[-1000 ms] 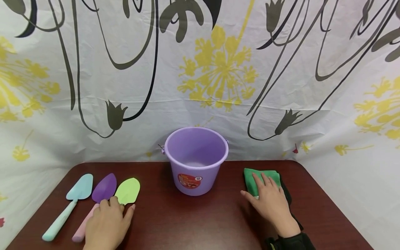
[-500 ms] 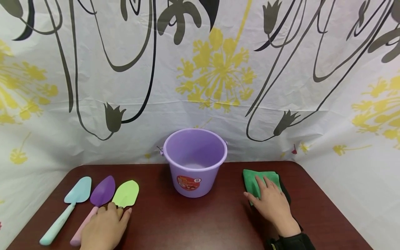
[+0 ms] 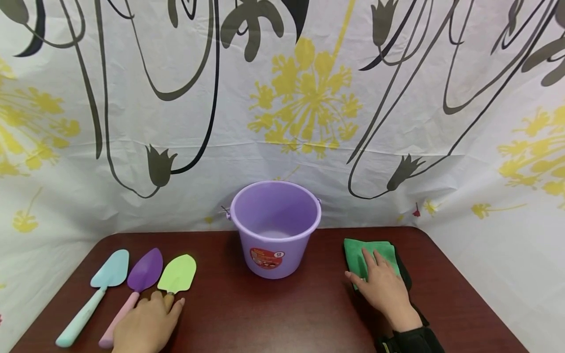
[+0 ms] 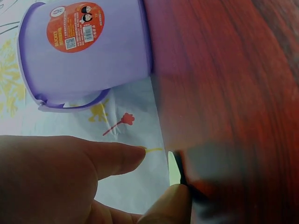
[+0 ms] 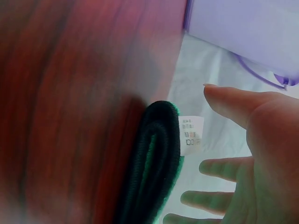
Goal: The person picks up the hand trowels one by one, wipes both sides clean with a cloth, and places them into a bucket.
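Note:
In the head view, my left hand (image 3: 145,323) lies over the brownish handle of the lime-green trowel (image 3: 178,273), hiding most of it. The left wrist view has thumb and fingers apart, with the trowel's blade (image 4: 174,168) seen edge-on past a fingertip. My right hand (image 3: 388,291) is spread over a folded green cloth (image 3: 359,255) with a dark side. From the right wrist, straight fingers (image 5: 217,169) appear beside the cloth's folded edge (image 5: 159,140) and white label, not curled round it.
A purple trowel (image 3: 145,269) with a pink handle and a light blue trowel (image 3: 110,268) lie left of the green one. A lilac bucket (image 3: 275,250) stands at the back middle of the dark table (image 3: 273,314). A patterned sheet (image 3: 198,122) hangs behind.
My left hand has drawn back slightly along the green trowel, baring the top of its handle. The right hand has shifted slightly on the cloth's near side. The view tilted a little.

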Tool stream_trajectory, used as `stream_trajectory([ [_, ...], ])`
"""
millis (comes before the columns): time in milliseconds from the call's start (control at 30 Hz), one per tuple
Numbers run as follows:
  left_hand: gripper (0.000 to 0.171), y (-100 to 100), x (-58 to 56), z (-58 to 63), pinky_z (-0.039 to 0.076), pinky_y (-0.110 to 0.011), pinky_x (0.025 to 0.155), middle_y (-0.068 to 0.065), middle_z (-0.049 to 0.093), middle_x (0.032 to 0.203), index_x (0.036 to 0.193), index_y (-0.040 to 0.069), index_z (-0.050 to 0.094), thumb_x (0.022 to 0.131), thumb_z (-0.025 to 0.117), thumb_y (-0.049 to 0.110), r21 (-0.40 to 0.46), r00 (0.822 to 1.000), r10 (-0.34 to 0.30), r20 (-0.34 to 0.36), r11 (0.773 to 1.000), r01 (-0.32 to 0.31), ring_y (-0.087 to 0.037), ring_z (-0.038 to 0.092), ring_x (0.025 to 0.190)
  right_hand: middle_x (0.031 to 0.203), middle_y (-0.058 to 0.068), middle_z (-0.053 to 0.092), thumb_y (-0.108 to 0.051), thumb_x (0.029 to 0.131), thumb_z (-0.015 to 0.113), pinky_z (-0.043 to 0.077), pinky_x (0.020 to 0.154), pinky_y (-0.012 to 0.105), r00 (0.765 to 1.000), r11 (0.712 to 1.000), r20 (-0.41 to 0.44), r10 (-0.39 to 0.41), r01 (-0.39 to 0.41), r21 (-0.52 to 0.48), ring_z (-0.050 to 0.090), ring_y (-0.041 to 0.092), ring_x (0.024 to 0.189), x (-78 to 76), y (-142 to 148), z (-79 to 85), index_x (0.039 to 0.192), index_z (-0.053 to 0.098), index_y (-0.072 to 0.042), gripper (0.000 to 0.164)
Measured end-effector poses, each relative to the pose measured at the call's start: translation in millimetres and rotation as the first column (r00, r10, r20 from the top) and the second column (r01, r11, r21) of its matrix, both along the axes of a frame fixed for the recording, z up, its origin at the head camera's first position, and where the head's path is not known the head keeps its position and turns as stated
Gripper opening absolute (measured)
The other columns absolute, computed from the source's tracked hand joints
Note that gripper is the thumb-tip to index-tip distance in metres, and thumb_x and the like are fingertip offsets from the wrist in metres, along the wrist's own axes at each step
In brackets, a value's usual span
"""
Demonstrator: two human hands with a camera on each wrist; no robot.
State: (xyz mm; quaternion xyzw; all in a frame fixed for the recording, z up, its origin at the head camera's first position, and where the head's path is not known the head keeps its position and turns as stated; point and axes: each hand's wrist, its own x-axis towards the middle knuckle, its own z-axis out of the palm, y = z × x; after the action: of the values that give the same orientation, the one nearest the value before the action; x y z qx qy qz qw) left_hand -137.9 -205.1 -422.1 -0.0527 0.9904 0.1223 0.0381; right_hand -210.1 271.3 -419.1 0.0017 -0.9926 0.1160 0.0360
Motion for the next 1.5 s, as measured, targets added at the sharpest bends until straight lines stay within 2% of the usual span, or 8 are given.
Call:
stream_trajectory([
  [233,0.052,-2,-1.7,-2.7,0.050,-0.057,0.070,-0.017,0.062,0.098,0.111,-0.001,0.061,0.101,0.052,0.049,0.025,1.000,-0.005,0.006,1.000,0.005,-0.041,0.063,0.095,0.152,0.038,0.036,-0.065,0.092,0.060,0.046,0.094,0.069,1.000,1.000,0.011,0.002,-0.002,-0.001,0.042,0.057,0.135,-3.5,2,-5.0,0.154,0.036,-0.001,0.093],
  [433,0.062,-4,-3.1,-4.4,0.050,-0.055,0.065,-0.019,0.061,0.099,0.116,-0.008,0.055,0.101,0.050,0.052,0.069,0.999,0.023,0.034,0.997,-0.026,-0.041,0.067,0.087,0.151,0.039,0.037,-0.064,0.091,0.062,0.047,0.094,0.069,1.000,1.000,0.007,0.002,-0.002,-0.013,0.042,0.057,0.135,-3.9,3,-7.0,0.153,0.037,0.000,0.093],
  [700,0.069,-7,-5.7,-7.8,0.049,-0.052,0.062,-0.019,0.061,0.096,0.118,-0.012,0.049,0.102,0.046,0.055,0.106,0.997,0.048,0.065,0.993,-0.055,-0.039,0.069,0.083,0.152,0.039,0.035,-0.064,0.091,0.062,0.046,0.095,0.068,0.999,1.000,0.053,-0.008,0.009,-0.016,0.040,0.058,0.136,-6.8,5,-9.3,0.153,0.036,0.001,0.093],
  [1067,0.065,-13,-11.3,-13.1,0.051,-0.052,0.065,-0.020,0.063,0.091,0.115,-0.015,0.048,0.104,0.044,0.049,0.139,0.996,0.059,0.072,0.988,-0.068,-0.040,0.070,0.083,0.150,0.041,0.037,-0.060,0.090,0.065,0.048,0.094,0.068,0.998,1.000,0.057,-0.011,0.011,-0.001,0.042,0.059,0.134,-7.7,7,-11.2,0.151,0.038,0.004,0.093],
  [1200,0.067,-14,-13.4,-13.5,0.052,-0.052,0.067,-0.021,0.062,0.094,0.117,-0.016,0.048,0.104,0.042,0.050,0.134,0.995,0.050,0.082,0.989,-0.061,-0.040,0.070,0.086,0.149,0.040,0.037,-0.058,0.090,0.067,0.047,0.092,0.070,0.998,1.000,0.066,-0.017,0.016,0.011,0.042,0.060,0.133,-8.0,8,-11.9,0.151,0.039,0.003,0.091],
  [1333,0.069,-14,-14.1,-12.0,0.052,-0.055,0.071,-0.028,0.065,0.101,0.122,-0.020,0.045,0.104,0.042,0.047,0.131,0.994,0.058,0.094,0.989,-0.070,-0.044,0.070,0.093,0.150,0.039,0.038,-0.059,0.089,0.067,0.047,0.091,0.071,0.996,0.999,0.082,-0.026,0.024,0.027,0.041,0.060,0.133,-8.3,8,-12.7,0.151,0.039,0.001,0.090],
  [1500,0.066,-13,-13.7,-10.5,0.051,-0.058,0.073,-0.032,0.066,0.105,0.120,-0.020,0.046,0.104,0.043,0.043,0.128,0.993,0.071,0.092,0.988,-0.082,-0.048,0.068,0.096,0.149,0.038,0.039,-0.059,0.089,0.067,0.046,0.091,0.072,0.996,0.999,0.086,-0.035,0.032,0.036,0.042,0.060,0.133,-9.3,8,-13.8,0.151,0.041,0.000,0.089],
])
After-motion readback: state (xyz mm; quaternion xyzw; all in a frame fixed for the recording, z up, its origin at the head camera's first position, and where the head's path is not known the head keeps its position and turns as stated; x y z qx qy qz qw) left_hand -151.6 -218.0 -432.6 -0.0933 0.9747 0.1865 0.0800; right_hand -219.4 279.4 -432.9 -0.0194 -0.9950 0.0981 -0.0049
